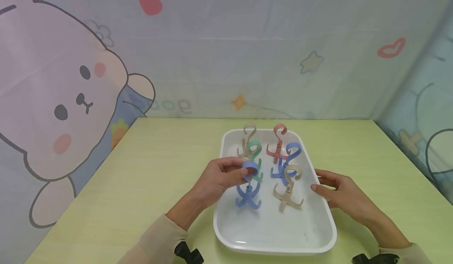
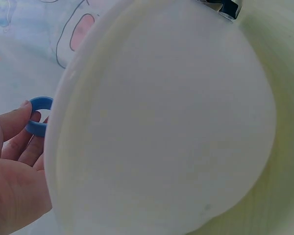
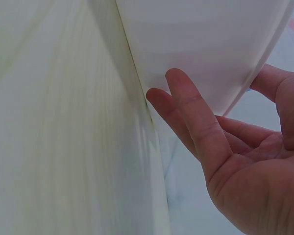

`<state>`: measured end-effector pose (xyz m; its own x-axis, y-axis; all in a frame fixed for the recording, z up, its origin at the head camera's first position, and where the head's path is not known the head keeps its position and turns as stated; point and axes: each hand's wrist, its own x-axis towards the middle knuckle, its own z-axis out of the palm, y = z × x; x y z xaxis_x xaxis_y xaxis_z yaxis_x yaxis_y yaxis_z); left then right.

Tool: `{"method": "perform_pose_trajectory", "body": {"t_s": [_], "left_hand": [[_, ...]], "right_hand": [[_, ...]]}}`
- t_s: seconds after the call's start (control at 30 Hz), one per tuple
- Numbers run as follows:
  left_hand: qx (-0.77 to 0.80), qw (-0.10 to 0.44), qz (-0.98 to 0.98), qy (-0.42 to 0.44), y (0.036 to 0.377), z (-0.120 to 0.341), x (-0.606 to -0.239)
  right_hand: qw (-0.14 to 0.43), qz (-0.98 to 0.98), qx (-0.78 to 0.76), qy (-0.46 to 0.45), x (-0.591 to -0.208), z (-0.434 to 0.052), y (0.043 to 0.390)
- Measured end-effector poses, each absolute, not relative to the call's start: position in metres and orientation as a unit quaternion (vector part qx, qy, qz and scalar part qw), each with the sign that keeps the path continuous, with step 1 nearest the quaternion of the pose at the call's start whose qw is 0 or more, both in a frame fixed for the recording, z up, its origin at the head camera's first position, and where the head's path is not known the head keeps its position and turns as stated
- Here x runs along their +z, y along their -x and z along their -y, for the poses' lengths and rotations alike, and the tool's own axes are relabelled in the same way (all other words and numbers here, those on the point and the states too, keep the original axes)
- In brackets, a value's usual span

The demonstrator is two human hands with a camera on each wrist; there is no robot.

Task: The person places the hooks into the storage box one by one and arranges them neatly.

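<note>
Left hand pinching a blue hook in the white tray

The left hand is gripping the blue hook at the tray's nine o'clock side, while the right hand, fingers relaxed, is resting against the three o'clock rim.

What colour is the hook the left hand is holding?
Blue. The left hand pinches the blue hook by its top loop; the head view shows it best.
</note>
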<state>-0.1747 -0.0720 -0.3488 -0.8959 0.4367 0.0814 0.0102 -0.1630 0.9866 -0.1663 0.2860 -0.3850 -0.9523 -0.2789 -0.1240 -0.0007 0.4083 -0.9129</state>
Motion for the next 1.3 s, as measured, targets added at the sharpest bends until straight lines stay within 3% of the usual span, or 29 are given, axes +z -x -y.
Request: {"method": "perform_pose_trajectory", "body": {"t_s": [0.63,1.3], "left_hand": [[0.688,0.187,-0.685,-0.147,0.177,0.074,-0.35],[0.635,0.134,-0.745,-0.157,0.17,0.084,-0.341]], "right_hand": [[0.129,-0.83,-0.536,0.084,-0.385,-0.283,0.168],[0.13,-0.833,-0.532,0.082,-0.385,-0.284,0.168]]}}
